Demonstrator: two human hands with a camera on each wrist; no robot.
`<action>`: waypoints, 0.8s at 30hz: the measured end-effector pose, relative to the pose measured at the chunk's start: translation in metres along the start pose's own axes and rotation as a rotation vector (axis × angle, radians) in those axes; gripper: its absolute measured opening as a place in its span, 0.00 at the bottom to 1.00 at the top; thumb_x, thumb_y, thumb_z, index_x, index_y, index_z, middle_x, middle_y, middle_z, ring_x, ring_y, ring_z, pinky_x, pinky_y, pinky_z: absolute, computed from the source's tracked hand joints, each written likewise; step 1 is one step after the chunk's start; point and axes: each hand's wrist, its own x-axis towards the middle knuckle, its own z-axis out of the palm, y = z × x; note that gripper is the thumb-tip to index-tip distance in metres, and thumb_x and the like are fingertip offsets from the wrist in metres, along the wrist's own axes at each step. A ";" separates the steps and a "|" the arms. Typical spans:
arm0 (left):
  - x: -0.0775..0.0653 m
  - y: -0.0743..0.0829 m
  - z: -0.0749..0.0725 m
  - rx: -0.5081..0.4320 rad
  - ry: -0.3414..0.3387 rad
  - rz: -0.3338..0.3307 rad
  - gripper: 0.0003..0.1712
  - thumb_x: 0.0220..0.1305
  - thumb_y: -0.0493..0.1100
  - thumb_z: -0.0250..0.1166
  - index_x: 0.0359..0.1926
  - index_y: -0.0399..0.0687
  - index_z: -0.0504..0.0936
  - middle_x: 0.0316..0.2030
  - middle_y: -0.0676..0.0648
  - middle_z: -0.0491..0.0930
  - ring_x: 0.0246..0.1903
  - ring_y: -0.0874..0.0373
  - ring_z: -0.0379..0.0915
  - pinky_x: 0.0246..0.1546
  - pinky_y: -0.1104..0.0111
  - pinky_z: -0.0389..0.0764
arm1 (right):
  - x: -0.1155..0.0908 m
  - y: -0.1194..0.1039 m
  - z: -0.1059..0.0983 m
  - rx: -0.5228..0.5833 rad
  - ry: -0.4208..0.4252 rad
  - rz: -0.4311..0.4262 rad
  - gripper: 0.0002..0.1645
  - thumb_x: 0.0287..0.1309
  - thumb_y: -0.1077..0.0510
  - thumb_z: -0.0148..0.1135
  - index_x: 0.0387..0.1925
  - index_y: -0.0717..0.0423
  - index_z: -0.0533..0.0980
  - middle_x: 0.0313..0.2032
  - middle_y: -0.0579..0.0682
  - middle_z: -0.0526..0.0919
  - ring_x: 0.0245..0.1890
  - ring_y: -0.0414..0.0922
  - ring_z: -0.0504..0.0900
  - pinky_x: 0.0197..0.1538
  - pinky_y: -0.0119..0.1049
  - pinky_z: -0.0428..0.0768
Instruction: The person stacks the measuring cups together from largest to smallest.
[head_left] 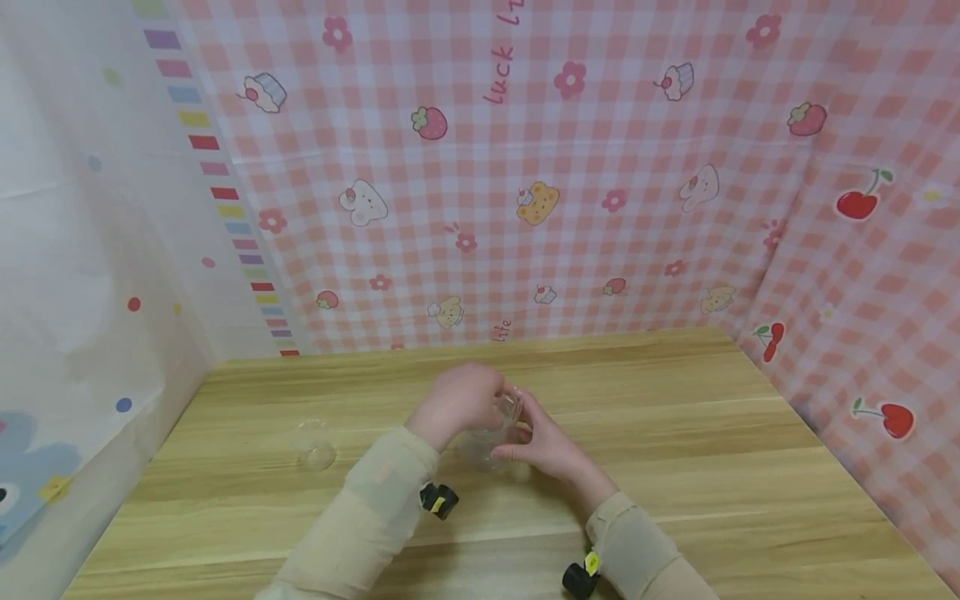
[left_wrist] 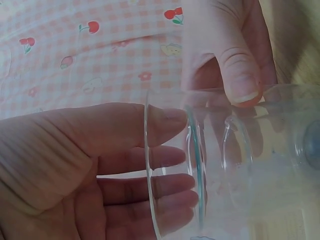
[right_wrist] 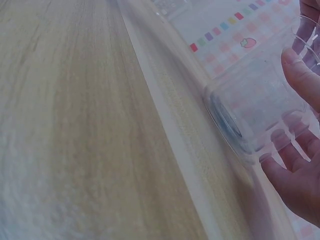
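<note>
A clear, see-through cup (head_left: 480,450) lies tilted between my two hands above the table, its mouth toward the left hand in the left wrist view. My right hand (head_left: 551,446) holds its side, the thumb (left_wrist: 242,87) on one face and the fingers (right_wrist: 292,152) on the other. At the mouth, my left hand (head_left: 461,404) has its thumb and fingertips past the outer rim (left_wrist: 148,165), at a greenish inner ring (left_wrist: 196,170). Whether that ring belongs to a second nested cup is hard to tell through the clear walls.
Another small clear cup (head_left: 317,450) stands on the wooden table (head_left: 675,467) left of the hands. Behind the table hangs a pink checked cloth (head_left: 480,183), with a white cloth (head_left: 90,275) on the left side.
</note>
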 end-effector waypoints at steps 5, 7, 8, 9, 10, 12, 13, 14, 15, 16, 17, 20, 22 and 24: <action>-0.002 -0.001 0.002 0.005 0.013 0.017 0.20 0.53 0.42 0.73 0.50 0.49 0.86 0.43 0.52 0.85 0.42 0.56 0.79 0.39 0.61 0.82 | 0.001 0.001 0.000 -0.003 -0.004 -0.016 0.56 0.53 0.66 0.73 0.76 0.53 0.49 0.71 0.61 0.58 0.68 0.60 0.62 0.67 0.50 0.68; -0.003 -0.002 0.002 0.010 0.027 0.032 0.21 0.54 0.42 0.73 0.51 0.50 0.86 0.44 0.51 0.84 0.44 0.56 0.79 0.40 0.61 0.82 | 0.001 0.001 0.000 -0.008 -0.004 -0.023 0.56 0.54 0.65 0.72 0.76 0.54 0.49 0.71 0.62 0.57 0.69 0.61 0.62 0.67 0.51 0.68; -0.003 -0.002 0.003 0.011 0.036 0.039 0.21 0.54 0.42 0.73 0.51 0.51 0.86 0.45 0.51 0.84 0.44 0.56 0.79 0.41 0.60 0.82 | 0.001 0.001 0.000 -0.008 -0.004 -0.023 0.56 0.54 0.66 0.72 0.76 0.54 0.49 0.72 0.62 0.57 0.69 0.61 0.61 0.67 0.51 0.67; -0.004 -0.002 0.003 0.014 0.046 0.047 0.21 0.54 0.42 0.74 0.51 0.51 0.86 0.44 0.51 0.84 0.44 0.55 0.79 0.40 0.60 0.82 | 0.001 0.002 0.000 -0.013 -0.003 -0.023 0.55 0.54 0.65 0.72 0.76 0.54 0.49 0.72 0.61 0.57 0.69 0.61 0.61 0.67 0.51 0.67; -0.004 -0.003 0.004 0.017 0.056 0.053 0.21 0.54 0.43 0.74 0.51 0.51 0.86 0.44 0.51 0.84 0.44 0.55 0.79 0.40 0.60 0.82 | 0.001 0.002 0.000 -0.020 -0.001 -0.025 0.55 0.54 0.65 0.72 0.76 0.54 0.49 0.72 0.61 0.57 0.69 0.61 0.61 0.67 0.51 0.67; -0.005 -0.004 0.005 0.030 0.074 0.062 0.21 0.54 0.44 0.74 0.51 0.51 0.86 0.44 0.50 0.84 0.44 0.55 0.79 0.41 0.60 0.82 | 0.001 0.002 0.000 -0.024 -0.001 -0.026 0.55 0.54 0.65 0.72 0.76 0.54 0.49 0.72 0.61 0.57 0.70 0.61 0.60 0.68 0.51 0.66; -0.005 -0.004 0.006 0.032 0.082 0.066 0.21 0.54 0.44 0.74 0.51 0.51 0.86 0.44 0.50 0.84 0.44 0.55 0.79 0.40 0.60 0.82 | 0.001 0.002 0.000 -0.022 0.000 -0.024 0.56 0.54 0.65 0.72 0.76 0.54 0.49 0.72 0.60 0.57 0.70 0.60 0.60 0.68 0.51 0.66; -0.006 -0.005 0.006 0.039 0.091 0.070 0.20 0.54 0.45 0.74 0.50 0.51 0.86 0.44 0.50 0.84 0.43 0.55 0.79 0.40 0.60 0.81 | 0.001 0.002 0.000 -0.020 -0.001 -0.021 0.56 0.54 0.65 0.73 0.76 0.53 0.49 0.72 0.60 0.57 0.70 0.60 0.60 0.68 0.51 0.65; -0.006 -0.005 0.007 0.046 0.101 0.075 0.20 0.54 0.46 0.74 0.50 0.51 0.86 0.44 0.51 0.84 0.43 0.55 0.79 0.40 0.60 0.81 | 0.001 0.002 0.000 -0.016 0.000 -0.016 0.56 0.53 0.65 0.73 0.76 0.52 0.49 0.72 0.59 0.57 0.70 0.59 0.60 0.68 0.51 0.65; -0.007 -0.005 0.007 0.051 0.109 0.080 0.21 0.55 0.46 0.74 0.50 0.51 0.86 0.44 0.51 0.84 0.43 0.55 0.79 0.40 0.60 0.81 | 0.000 0.002 0.000 -0.012 0.000 -0.013 0.56 0.53 0.65 0.73 0.76 0.52 0.49 0.72 0.59 0.57 0.70 0.59 0.60 0.68 0.51 0.65; -0.007 -0.006 0.008 0.057 0.118 0.085 0.21 0.55 0.47 0.75 0.50 0.51 0.86 0.44 0.51 0.84 0.43 0.55 0.79 0.41 0.60 0.81 | 0.000 0.002 0.000 -0.005 -0.002 -0.011 0.57 0.53 0.64 0.73 0.76 0.52 0.49 0.72 0.59 0.57 0.70 0.59 0.61 0.68 0.51 0.65; -0.008 -0.006 0.009 0.077 0.147 0.101 0.20 0.55 0.49 0.75 0.50 0.52 0.86 0.44 0.51 0.83 0.43 0.54 0.79 0.42 0.59 0.81 | 0.000 0.001 0.000 0.009 -0.003 -0.008 0.57 0.53 0.64 0.74 0.76 0.51 0.49 0.72 0.59 0.57 0.70 0.59 0.61 0.68 0.52 0.66; -0.009 -0.007 0.010 0.085 0.165 0.108 0.20 0.55 0.49 0.75 0.50 0.53 0.86 0.45 0.51 0.83 0.44 0.54 0.78 0.43 0.57 0.80 | 0.000 0.000 0.000 0.012 -0.002 -0.011 0.57 0.53 0.64 0.74 0.76 0.52 0.49 0.73 0.59 0.56 0.69 0.60 0.61 0.67 0.52 0.66; -0.010 -0.007 0.011 0.094 0.185 0.114 0.20 0.55 0.50 0.75 0.49 0.53 0.86 0.45 0.51 0.83 0.44 0.53 0.78 0.45 0.56 0.79 | -0.001 -0.001 0.001 0.010 0.001 -0.010 0.57 0.53 0.64 0.74 0.76 0.52 0.49 0.73 0.59 0.56 0.70 0.60 0.61 0.68 0.52 0.66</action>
